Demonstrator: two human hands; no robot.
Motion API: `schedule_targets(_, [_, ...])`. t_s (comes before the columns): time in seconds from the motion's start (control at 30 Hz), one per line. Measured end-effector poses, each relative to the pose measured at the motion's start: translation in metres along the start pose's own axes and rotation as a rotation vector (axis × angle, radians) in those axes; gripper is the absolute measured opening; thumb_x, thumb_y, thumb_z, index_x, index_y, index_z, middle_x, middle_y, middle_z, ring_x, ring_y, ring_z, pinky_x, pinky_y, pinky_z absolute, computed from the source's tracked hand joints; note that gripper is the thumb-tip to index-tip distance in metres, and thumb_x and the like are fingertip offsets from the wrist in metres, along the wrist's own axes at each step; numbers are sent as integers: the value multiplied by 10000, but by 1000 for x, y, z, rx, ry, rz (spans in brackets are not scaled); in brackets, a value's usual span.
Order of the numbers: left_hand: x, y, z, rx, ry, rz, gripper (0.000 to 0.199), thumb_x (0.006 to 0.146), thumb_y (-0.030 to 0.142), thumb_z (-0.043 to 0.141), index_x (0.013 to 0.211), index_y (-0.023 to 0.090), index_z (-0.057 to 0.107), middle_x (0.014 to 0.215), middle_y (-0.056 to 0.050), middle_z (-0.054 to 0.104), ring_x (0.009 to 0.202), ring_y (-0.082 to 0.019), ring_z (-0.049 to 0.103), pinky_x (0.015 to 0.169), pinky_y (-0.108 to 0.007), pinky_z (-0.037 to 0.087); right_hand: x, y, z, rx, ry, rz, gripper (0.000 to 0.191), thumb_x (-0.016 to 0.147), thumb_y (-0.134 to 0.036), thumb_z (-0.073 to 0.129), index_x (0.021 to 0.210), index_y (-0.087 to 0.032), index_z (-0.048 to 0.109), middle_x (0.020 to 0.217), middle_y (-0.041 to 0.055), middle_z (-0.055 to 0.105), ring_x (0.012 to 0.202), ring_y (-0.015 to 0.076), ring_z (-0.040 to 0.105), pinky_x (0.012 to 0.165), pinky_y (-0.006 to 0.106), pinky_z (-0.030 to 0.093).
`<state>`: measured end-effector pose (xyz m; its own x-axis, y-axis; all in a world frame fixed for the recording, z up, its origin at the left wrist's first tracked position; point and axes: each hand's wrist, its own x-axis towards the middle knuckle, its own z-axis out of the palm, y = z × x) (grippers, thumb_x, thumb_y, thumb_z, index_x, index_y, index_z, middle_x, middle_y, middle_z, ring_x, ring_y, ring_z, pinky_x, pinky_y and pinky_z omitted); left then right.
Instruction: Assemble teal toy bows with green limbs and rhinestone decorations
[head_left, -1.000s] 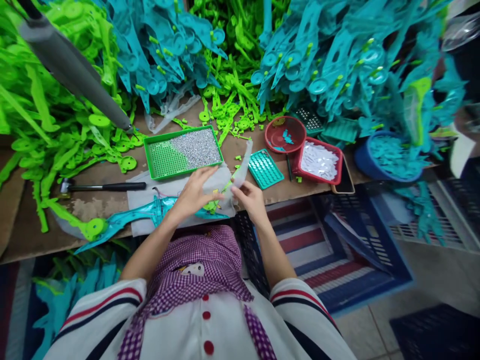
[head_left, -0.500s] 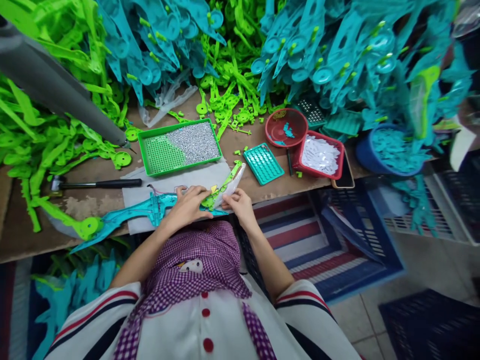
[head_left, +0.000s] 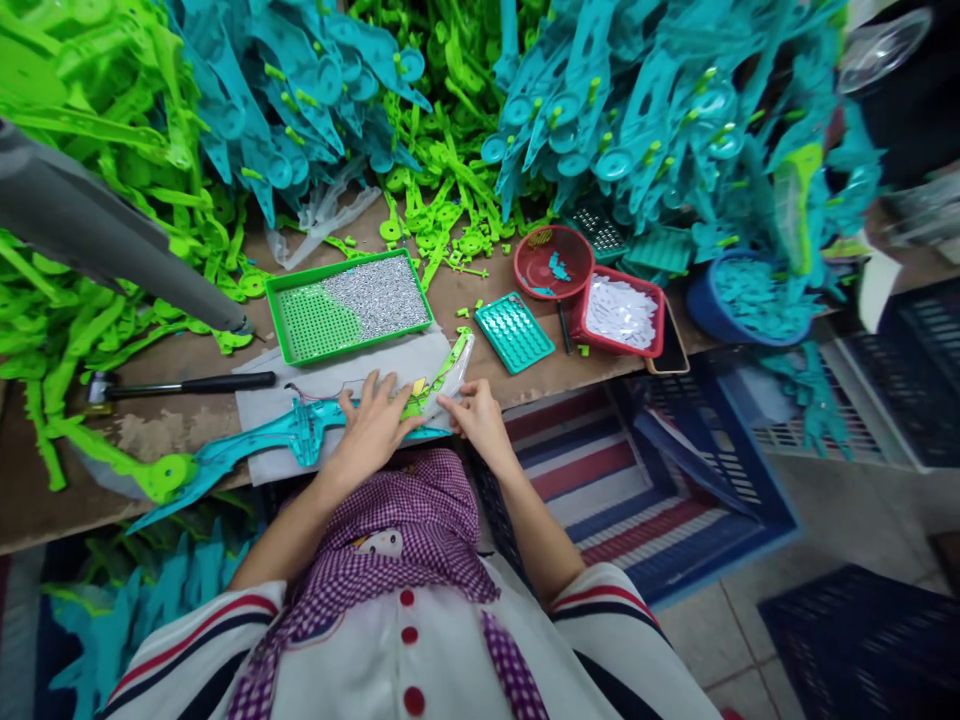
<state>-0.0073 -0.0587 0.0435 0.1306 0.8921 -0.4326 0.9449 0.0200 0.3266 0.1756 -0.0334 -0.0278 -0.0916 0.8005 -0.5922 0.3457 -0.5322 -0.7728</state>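
A long teal plastic part (head_left: 255,440) lies along the table's front edge, on a pale sheet (head_left: 259,462). My left hand (head_left: 373,418) rests over its right portion with fingers spread, hiding what is beneath. At that end a lime green plastic piece (head_left: 455,352) slants up and to the right, with a translucent whitish plastic piece (head_left: 454,378) alongside it. The fingertips of my right hand (head_left: 481,420) are pinched at the lower edge of the translucent piece. Near my left fingers sits a small yellow piece (head_left: 418,385).
Behind the hands stands a green tray (head_left: 279,335) of small metal pieces. A hammer (head_left: 187,384) lies left. Rightward are a teal tray (head_left: 514,332), a red bowl (head_left: 553,262) and a red basket (head_left: 654,335) of white pieces. Teal parts (head_left: 622,110) pile up behind.
The fingers of my left hand have spread and lifted slightly over the teal part. My right hand stays by the translucent piece. The whole view has shifted a little.
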Motion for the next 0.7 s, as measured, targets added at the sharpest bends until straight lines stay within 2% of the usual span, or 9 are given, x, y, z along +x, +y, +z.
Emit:
schedule_targets(0.07, [-14, -3, -9, 5, 27, 25, 406, 954, 446, 509, 1308, 261, 582, 1471, -162, 496, 1382, -405, 370, 1030, -683, 300, -2, 1, -3, -32, 0, -20, 479, 746, -622, 651, 913, -245, 406, 502, -91, 575, 389, 142, 544, 419, 250, 419])
schedule_targets(0.17, [-20, -4, -16, -38, 108, 91, 414, 973, 423, 484, 1339, 245, 560, 1432, -143, 540, 1329, -340, 454, 1064, -577, 333, -2, 3, -10, -43, 64, -87, 432, 804, -598, 596, 986, -221, 489, 555, -61, 615, 467, 156, 596, 501, 267, 467])
schedule_targets(0.27, [-1, 0, -6, -123, 91, 126, 406, 964, 380, 528, 1330, 209, 572, 1318, -117, 628, 1198, -275, 561, 1005, -435, 416, 10, 2, -18, -96, 271, -188, 391, 852, -542, 554, 1028, -193, 568, 740, 23, 706, 646, 186, 667, 650, 314, 529])
schedule_targets(0.37, [25, 0, 12, -176, 17, 88, 394, 924, 362, 606, 1278, 188, 620, 1231, -106, 672, 1123, -270, 601, 941, -391, 455, 31, 0, -22, -204, 406, -329, 378, 883, -470, 536, 1106, -174, 611, 1052, 115, 730, 932, 233, 688, 872, 394, 534])
schedule_targets(0.43, [37, -3, 20, -224, -6, 57, 390, 894, 357, 652, 1246, 190, 648, 1192, -99, 685, 1109, -270, 612, 948, -385, 460, 46, 0, -22, -278, 409, -416, 388, 894, -414, 538, 1180, -164, 614, 1201, 141, 691, 1081, 251, 652, 976, 426, 497])
schedule_targets(0.5, [42, -7, 24, -287, -22, 38, 389, 867, 349, 687, 1224, 194, 668, 1162, -90, 693, 1097, -260, 622, 960, -371, 462, 57, 1, -20, -326, 377, -467, 393, 905, -368, 533, 1233, -168, 614, 1262, 138, 669, 1153, 253, 625, 1025, 438, 474])
schedule_targets(0.7, [44, -13, 26, -344, -46, 44, 369, 837, 346, 718, 1179, 208, 703, 1121, -76, 698, 1089, -257, 622, 974, -371, 462, 66, 11, -19, -293, 285, -504, 390, 920, -337, 529, 1268, -192, 631, 1274, 113, 678, 1138, 239, 647, 1009, 429, 505])
